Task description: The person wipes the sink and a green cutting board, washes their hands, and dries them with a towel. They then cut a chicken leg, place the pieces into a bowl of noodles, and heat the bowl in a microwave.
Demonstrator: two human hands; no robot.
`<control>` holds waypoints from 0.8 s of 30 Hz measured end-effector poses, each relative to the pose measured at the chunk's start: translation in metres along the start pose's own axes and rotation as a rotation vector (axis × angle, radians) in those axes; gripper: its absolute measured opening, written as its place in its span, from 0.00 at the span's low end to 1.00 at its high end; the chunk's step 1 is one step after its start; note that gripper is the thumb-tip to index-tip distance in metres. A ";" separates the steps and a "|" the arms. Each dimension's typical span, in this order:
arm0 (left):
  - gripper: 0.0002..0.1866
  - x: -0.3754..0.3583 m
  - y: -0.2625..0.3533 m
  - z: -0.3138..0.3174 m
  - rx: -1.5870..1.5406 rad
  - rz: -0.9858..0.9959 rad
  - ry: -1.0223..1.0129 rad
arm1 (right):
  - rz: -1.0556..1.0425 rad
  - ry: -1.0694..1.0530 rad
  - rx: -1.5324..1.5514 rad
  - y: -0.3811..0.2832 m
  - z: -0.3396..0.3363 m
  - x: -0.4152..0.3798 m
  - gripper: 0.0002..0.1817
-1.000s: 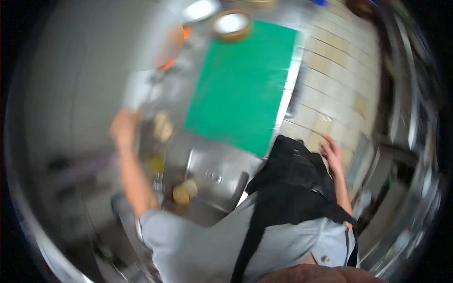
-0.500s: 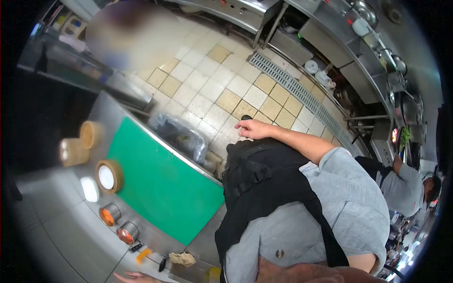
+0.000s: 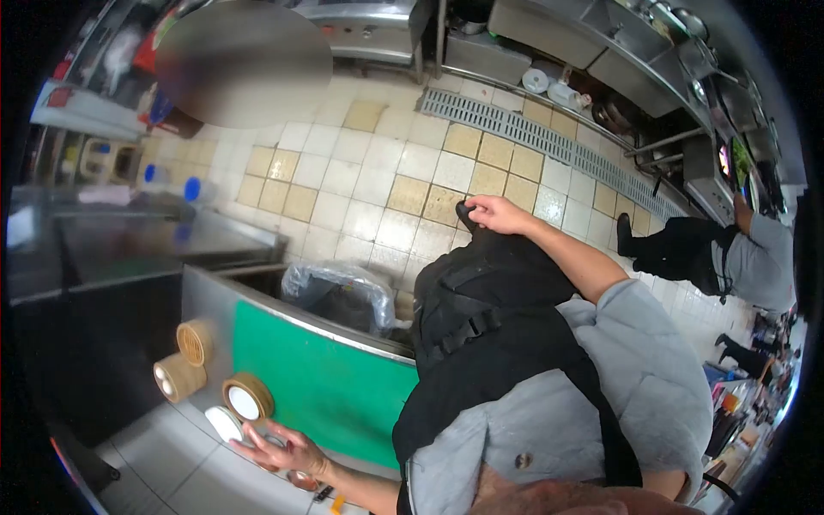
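My left hand [image 3: 279, 451] reaches over the counter's edge, fingers spread, with nothing visible in it. Its fingertips overlap the rim of a white dish [image 3: 223, 423]. Just beyond sits a round bamboo steamer [image 3: 263, 383] with a white disc inside. A second bamboo steamer [image 3: 182, 383] holds white round pieces, and an empty-looking bamboo basket [image 3: 196, 342] leans close beside it. Partly hidden under my left wrist is a small metal container [image 3: 302, 481]. My right hand [image 3: 499, 215] hangs in front of my black apron, loosely curled, fingers apart, overlapping my dark shoe.
A green board [image 3: 326, 369] covers much of the steel counter. Beyond its edge stands a bin lined with a clear bag [image 3: 343, 276]. A floor drain grate [image 3: 515, 133] crosses the tiles. A co-worker in a grey shirt [image 3: 760, 257] stands at right; a blurred area fills the upper left.
My left hand has moved up from the lower edge toward the white dish. My right hand has shifted slightly right and upward. The whole view has turned.
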State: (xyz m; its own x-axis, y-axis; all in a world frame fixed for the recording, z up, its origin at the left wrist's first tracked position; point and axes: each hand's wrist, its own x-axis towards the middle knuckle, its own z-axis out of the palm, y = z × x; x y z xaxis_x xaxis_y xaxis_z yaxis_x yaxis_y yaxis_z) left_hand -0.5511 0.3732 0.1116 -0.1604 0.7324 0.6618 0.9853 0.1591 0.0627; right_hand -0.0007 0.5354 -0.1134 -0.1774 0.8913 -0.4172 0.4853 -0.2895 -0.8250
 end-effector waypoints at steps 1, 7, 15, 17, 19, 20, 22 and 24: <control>0.23 0.009 0.009 0.011 0.042 0.034 -0.078 | 0.053 0.037 0.086 -0.002 -0.012 -0.006 0.21; 0.23 0.028 0.048 0.083 -0.061 0.001 -0.515 | 0.296 0.230 0.392 0.044 -0.054 -0.019 0.18; 0.27 -0.013 0.089 0.171 -0.317 -0.367 -1.204 | 0.422 0.320 0.598 0.110 -0.091 0.031 0.15; 0.21 -0.050 0.088 0.203 -0.509 -0.520 -1.181 | 0.402 0.306 0.601 0.111 -0.106 0.050 0.15; 0.18 -0.084 0.091 0.236 -0.709 -0.722 -1.161 | 0.326 0.297 0.611 0.112 -0.128 0.078 0.14; 0.15 -0.091 0.107 0.247 -0.781 -0.824 -1.178 | 0.310 0.297 0.612 0.111 -0.143 0.093 0.14; 0.12 -0.128 0.106 0.272 -0.838 -0.924 -1.203 | 0.296 0.288 0.569 0.111 -0.162 0.113 0.15; 0.10 -0.185 0.073 0.309 -1.581 -1.286 -1.471 | 0.308 0.292 0.553 0.113 -0.175 0.130 0.15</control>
State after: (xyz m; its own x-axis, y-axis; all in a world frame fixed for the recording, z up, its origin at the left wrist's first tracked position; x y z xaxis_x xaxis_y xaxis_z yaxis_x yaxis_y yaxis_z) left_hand -0.4674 0.4539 -0.2376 0.3198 0.6033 -0.7306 -0.3521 0.7915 0.4996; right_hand 0.1813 0.6793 -0.1942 0.1734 0.7750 -0.6077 -0.0442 -0.6103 -0.7909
